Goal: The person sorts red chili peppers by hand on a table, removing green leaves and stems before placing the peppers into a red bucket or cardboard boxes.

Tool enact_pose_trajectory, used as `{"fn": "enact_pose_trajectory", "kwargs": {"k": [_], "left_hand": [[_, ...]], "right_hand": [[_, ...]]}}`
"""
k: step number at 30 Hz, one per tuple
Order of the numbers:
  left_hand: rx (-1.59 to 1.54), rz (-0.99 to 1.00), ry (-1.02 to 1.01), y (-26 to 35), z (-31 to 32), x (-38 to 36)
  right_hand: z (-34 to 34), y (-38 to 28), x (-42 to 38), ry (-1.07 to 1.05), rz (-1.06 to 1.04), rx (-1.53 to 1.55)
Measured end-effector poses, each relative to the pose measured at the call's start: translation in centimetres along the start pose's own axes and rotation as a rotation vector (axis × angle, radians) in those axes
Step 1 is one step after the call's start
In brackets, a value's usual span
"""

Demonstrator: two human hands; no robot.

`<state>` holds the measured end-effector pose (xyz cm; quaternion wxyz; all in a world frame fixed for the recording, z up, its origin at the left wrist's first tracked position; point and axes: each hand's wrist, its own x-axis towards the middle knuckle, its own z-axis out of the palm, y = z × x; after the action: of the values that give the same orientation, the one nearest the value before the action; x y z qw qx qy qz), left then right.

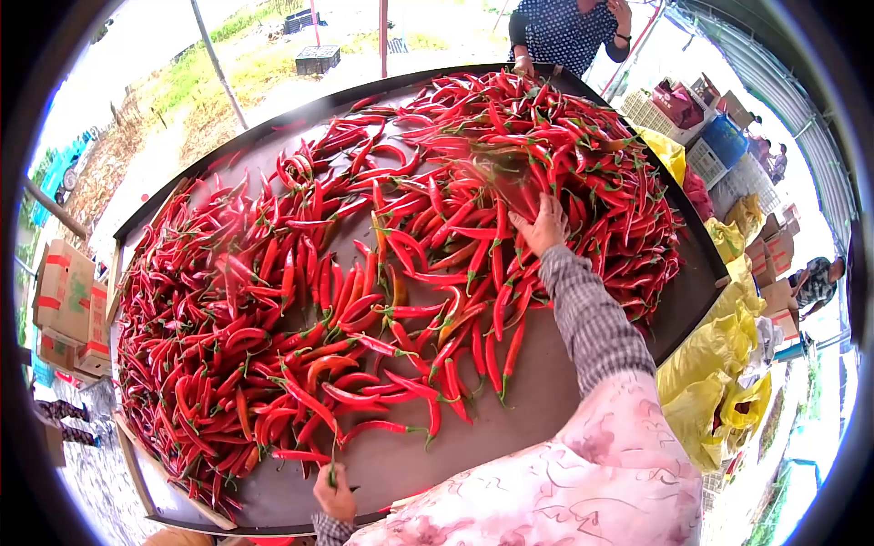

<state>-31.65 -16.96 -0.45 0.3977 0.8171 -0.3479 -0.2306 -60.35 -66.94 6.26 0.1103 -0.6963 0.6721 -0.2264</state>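
Observation:
A wide heap of red chili peppers (pixel 228 337) with green stems covers much of a dark, rimmed table (pixel 546 400). My right hand (pixel 543 226) reaches across to the larger mound at the right, thumb apart from its fingers, touching the peppers; its fingertips are partly hidden among them. Near the front edge, my left hand (pixel 335 496) is closed around a thin chili pepper (pixel 333 471), whose green part sticks up from the fingers. Several peppers lie spread across the middle, between the two mounds.
Another person (pixel 569 32) stands at the far edge, one hand by the table's rim. Yellow sacks (pixel 715 364) line the right side, with crates (pixel 706 164) and boxes beyond. Cardboard boxes (pixel 66 291) are stacked at the left. A further person (pixel 817 280) is at the far right.

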Motion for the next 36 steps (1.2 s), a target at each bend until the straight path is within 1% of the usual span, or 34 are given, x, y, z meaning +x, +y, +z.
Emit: {"fn": "enact_pose_trajectory", "kwargs": {"k": [1,2,3,4,5,7,8,9,10,11,13,14,15,16,17,18,19,21,22,23,24,25,26,27,28,29,30,31,33,34,35,36], "left_hand": [[0.105,0.028,0.032,-0.6,-1.1,-1.0],[0.107,0.027,0.033,-1.7,-1.5,-2.0],[0.173,0.077,0.096,-2.7,-2.1,-2.9],[0.238,0.126,0.157,-3.7,-2.7,-3.9],[0.24,0.125,0.155,-5.0,-3.1,-4.8],[0.334,0.218,0.197,-7.6,-3.3,-5.8],[0.332,0.164,0.156,-8.5,-3.4,-6.1],[0.332,0.165,0.156,-8.9,-3.3,-6.0],[0.355,0.223,0.148,-9.3,-3.1,-5.9],[0.378,0.278,0.139,-9.4,-3.0,-6.0],[0.385,0.251,0.124,-8.4,-3.0,-5.7],[0.392,0.227,0.109,-8.0,-3.0,-5.6],[0.399,0.23,0.105,-7.9,-3.1,-5.7],[0.371,0.18,0.095,-7.9,-3.1,-5.7],[0.343,0.131,0.087,-7.6,-3.1,-5.7],[0.35,0.133,0.087,-7.3,-3.1,-5.7],[0.374,0.111,0.099,-6.5,-3.0,-5.7],[0.398,0.086,0.109,-5.6,-3.0,-5.8],[0.394,0.092,0.124,-5.3,-2.9,-5.7],[0.388,0.097,0.14,-5.2,-2.8,-5.6],[0.383,0.092,0.142,-5.2,-2.6,-5.5],[0.383,0.101,0.16,-5.4,-2.6,-5.6],[0.386,0.109,0.176,-5.4,-2.5,-5.8],[0.384,0.101,0.175,-5.2,-2.5,-5.8],[0.38,0.112,0.18,-4.8,-2.4,-5.6],[0.378,0.125,0.185,-4.5,-2.4,-5.5],[0.378,0.023,0.124,-4.3,-2.7,-5.7],[0.382,0.021,0.125,-4.1,-2.7,-5.7],[0.385,0.012,0.092,-3.5,-2.8,-5.4],[0.39,0.012,0.092,-3.5,-2.9,-5.5],[0.385,0.016,0.088,-3.6,-2.8,-5.4],[0.382,0.019,0.085,-3.7,-2.8,-5.4]], "right_hand": [[0.0,0.0,1.2,-0.147,0.259,-0.065],[1.9,0.5,2.1,-0.235,0.288,-0.064],[-1.0,-3.0,0.3,-0.307,0.228,-0.034],[-0.2,-4.1,0.3,-0.409,0.151,-0.037],[0.5,-5.1,-0.6,-0.411,0.153,-0.037],[1.3,-7.0,-3.3,-0.565,-0.072,-0.257],[2.5,-7.2,-4.5,-0.532,-0.119,-0.319],[2.4,-8.3,-5.9,-0.515,-0.156,-0.334],[3.5,-8.2,-7.3,-0.487,-0.261,-0.261],[4.0,-9.3,-9.3,-0.401,-0.366,-0.281],[5.6,-11.7,-12.3,-0.262,-0.545,-0.25],[7.7,-12.5,-13.7,-0.096,-0.673,-0.167],[9.3,-13.8,-14.8,-0.084,-0.69,-0.029],[10.7,-15.2,-15.9,-0.247,-0.64,0.097],[11.8,-16.4,-17.1,-0.326,-0.642,0.182],[12.9,-17.3,-18.0,-0.409,-0.693,0.206],[12.8,-18.4,-18.7,-0.599,-0.668,0.358],[11.7,-18.7,-20.0,-0.604,-0.697,0.368],[10.8,-18.1,-19.1,-0.619,-0.749,0.462],[9.5,-17.6,-17.9,-0.566,-0.8,0.59],[7.2,-17.0,-16.3,-0.567,-0.748,0.533],[8.0,-15.3,-14.5,-0.429,-0.676,0.728],[6.6,-13.9,-12.7,-0.252,-0.61,0.633],[6.2,-11.9,-10.3,-0.235,-0.48,0.578],[7.2,-9.8,-7.9,0.045,-0.507,0.513],[7.7,-7.2,-5.7,0.08,-0.47,0.357],[7.2,-5.7,-4.5,-0.015,-0.424,0.186],[9.3,-3.3,-3.1,-0.079,-0.502,0.076],[9.3,-4.2,-4.5,-0.263,-0.507,-0.071],[8.9,-5.1,-5.4,-0.204,-0.5,-0.178],[9.7,-5.3,-5.2,-0.299,-0.442,-0.12],[10.4,-5.5,-5.4,-0.326,-0.418,-0.134]]}}
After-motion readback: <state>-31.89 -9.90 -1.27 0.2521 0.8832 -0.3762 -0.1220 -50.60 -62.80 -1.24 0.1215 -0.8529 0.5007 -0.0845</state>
